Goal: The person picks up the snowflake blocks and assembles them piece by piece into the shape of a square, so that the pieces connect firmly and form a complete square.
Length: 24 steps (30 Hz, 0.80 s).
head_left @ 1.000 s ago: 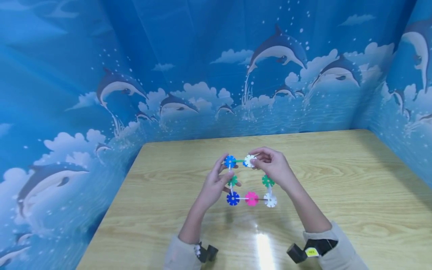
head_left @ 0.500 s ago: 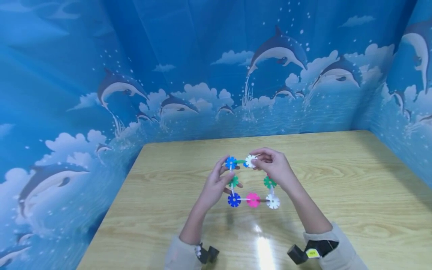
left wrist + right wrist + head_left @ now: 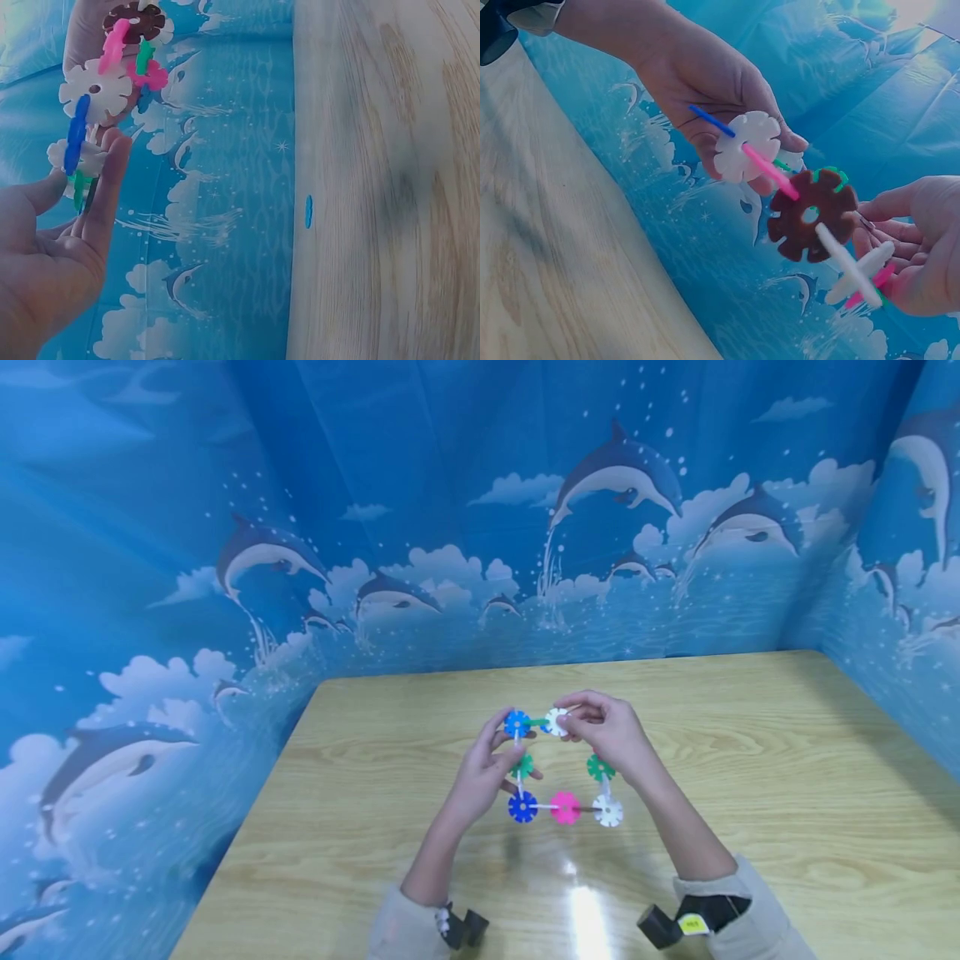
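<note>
Notched plastic snowflake discs are joined edge to face into a squarish ring held over the table. My left hand (image 3: 480, 768) grips its left side, between a blue disc (image 3: 517, 723) above and a dark blue disc (image 3: 522, 807) below, its thumb over a green disc (image 3: 522, 767). At the upper right, my right hand (image 3: 611, 735) pinches a white disc (image 3: 556, 722) between thumb and fingers. A pink disc (image 3: 566, 807) and another white disc (image 3: 608, 811) form the lower side. In the right wrist view a brown disc (image 3: 799, 244) faces the camera near the right hand's fingertips.
A wooden table (image 3: 360, 827) lies under the hands. Behind and beside it hangs a blue dolphin-print curtain (image 3: 450, 510). A small blue piece (image 3: 308, 211) shows against the table's edge in the left wrist view. Both wrists carry black camera straps (image 3: 712, 910).
The left hand and the disc ring have shifted slightly right and toward the person. The right hand stays nearly in place, still pinching the white disc.
</note>
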Each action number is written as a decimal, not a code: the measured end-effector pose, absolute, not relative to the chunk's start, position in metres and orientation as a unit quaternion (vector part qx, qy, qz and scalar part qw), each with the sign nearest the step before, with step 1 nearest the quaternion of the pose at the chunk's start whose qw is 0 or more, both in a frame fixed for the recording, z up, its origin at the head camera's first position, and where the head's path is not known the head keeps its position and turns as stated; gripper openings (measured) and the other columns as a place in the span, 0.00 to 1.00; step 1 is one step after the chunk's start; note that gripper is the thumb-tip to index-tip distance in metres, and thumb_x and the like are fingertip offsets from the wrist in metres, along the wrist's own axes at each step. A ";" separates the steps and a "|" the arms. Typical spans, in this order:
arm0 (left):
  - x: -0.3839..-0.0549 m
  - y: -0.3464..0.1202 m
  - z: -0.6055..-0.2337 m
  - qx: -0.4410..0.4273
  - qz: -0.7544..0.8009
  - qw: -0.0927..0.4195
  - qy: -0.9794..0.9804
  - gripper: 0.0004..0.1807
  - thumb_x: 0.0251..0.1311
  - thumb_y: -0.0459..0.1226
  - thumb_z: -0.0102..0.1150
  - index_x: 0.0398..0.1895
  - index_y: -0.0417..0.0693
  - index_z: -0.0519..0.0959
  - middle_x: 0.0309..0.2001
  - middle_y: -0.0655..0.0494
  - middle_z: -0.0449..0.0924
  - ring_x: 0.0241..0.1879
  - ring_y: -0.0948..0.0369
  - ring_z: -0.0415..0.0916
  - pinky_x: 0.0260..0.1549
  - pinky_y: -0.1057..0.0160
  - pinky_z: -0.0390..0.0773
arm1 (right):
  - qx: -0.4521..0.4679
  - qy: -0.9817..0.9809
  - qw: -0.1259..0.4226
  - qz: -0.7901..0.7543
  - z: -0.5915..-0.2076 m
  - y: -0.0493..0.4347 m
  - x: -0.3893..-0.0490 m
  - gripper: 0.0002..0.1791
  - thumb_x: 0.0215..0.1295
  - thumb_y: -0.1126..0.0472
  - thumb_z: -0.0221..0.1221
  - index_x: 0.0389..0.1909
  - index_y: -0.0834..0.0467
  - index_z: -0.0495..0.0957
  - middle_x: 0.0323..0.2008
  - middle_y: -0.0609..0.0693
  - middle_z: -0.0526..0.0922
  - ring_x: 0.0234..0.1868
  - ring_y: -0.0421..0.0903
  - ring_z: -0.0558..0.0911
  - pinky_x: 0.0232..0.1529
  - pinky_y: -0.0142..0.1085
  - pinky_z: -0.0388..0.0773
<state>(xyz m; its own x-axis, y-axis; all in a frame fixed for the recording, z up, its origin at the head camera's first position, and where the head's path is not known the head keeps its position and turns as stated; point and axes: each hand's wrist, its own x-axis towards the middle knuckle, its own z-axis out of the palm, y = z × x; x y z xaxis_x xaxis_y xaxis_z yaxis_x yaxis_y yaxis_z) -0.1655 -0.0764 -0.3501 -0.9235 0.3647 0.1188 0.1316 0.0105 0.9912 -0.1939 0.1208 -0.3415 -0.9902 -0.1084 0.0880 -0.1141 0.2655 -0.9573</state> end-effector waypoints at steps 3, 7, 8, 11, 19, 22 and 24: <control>-0.165 -0.077 -0.350 0.183 0.679 0.085 0.706 0.32 0.67 0.34 0.47 0.71 0.47 0.48 0.58 0.41 0.68 0.34 0.53 0.80 0.26 0.59 0.82 | 0.069 -0.799 0.000 0.598 -0.340 0.122 -0.193 0.15 0.58 0.61 0.61 0.47 0.60 0.77 0.32 0.53 0.82 0.34 0.52 0.81 0.33 0.34 0.80; -0.166 -0.079 -0.349 0.184 0.681 0.081 0.704 0.31 0.67 0.34 0.46 0.70 0.47 0.48 0.58 0.40 0.67 0.36 0.47 0.79 0.26 0.60 0.82 | 0.066 -0.798 0.003 0.599 -0.338 0.124 -0.192 0.16 0.59 0.60 0.61 0.48 0.59 0.76 0.32 0.53 0.82 0.34 0.52 0.80 0.24 0.29 0.77; -0.166 -0.079 -0.349 0.184 0.683 0.081 0.703 0.31 0.67 0.34 0.46 0.70 0.47 0.48 0.58 0.40 0.67 0.37 0.46 0.78 0.26 0.61 0.82 | 0.064 -0.798 0.004 0.600 -0.338 0.124 -0.192 0.16 0.59 0.60 0.61 0.48 0.59 0.76 0.32 0.53 0.82 0.34 0.51 0.80 0.21 0.28 0.75; -0.166 -0.080 -0.349 0.182 0.688 0.083 0.698 0.31 0.68 0.34 0.45 0.70 0.47 0.47 0.58 0.40 0.67 0.39 0.42 0.77 0.25 0.62 0.81 | 0.064 -0.797 0.005 0.601 -0.337 0.125 -0.191 0.15 0.60 0.61 0.61 0.47 0.59 0.77 0.32 0.53 0.82 0.33 0.51 0.80 0.21 0.29 0.75; -0.166 -0.079 -0.350 0.185 0.691 0.088 0.693 0.31 0.68 0.34 0.45 0.70 0.47 0.48 0.57 0.42 0.68 0.36 0.49 0.79 0.26 0.60 0.82 | 0.071 -0.787 0.002 0.612 -0.336 0.123 -0.190 0.14 0.60 0.64 0.60 0.47 0.62 0.76 0.32 0.54 0.82 0.31 0.48 0.81 0.36 0.35 0.81; -0.166 -0.079 -0.350 0.185 0.690 0.088 0.694 0.31 0.68 0.34 0.46 0.70 0.48 0.48 0.57 0.42 0.68 0.36 0.50 0.79 0.26 0.60 0.82 | 0.069 -0.785 0.002 0.616 -0.335 0.123 -0.190 0.14 0.60 0.65 0.59 0.47 0.62 0.76 0.32 0.55 0.82 0.30 0.48 0.81 0.36 0.36 0.81; -0.167 -0.079 -0.351 0.184 0.689 0.088 0.696 0.31 0.67 0.34 0.46 0.70 0.48 0.48 0.57 0.43 0.68 0.36 0.50 0.79 0.26 0.59 0.82 | 0.069 -0.785 0.002 0.615 -0.335 0.123 -0.190 0.14 0.60 0.65 0.59 0.47 0.62 0.76 0.32 0.55 0.82 0.30 0.49 0.81 0.36 0.35 0.81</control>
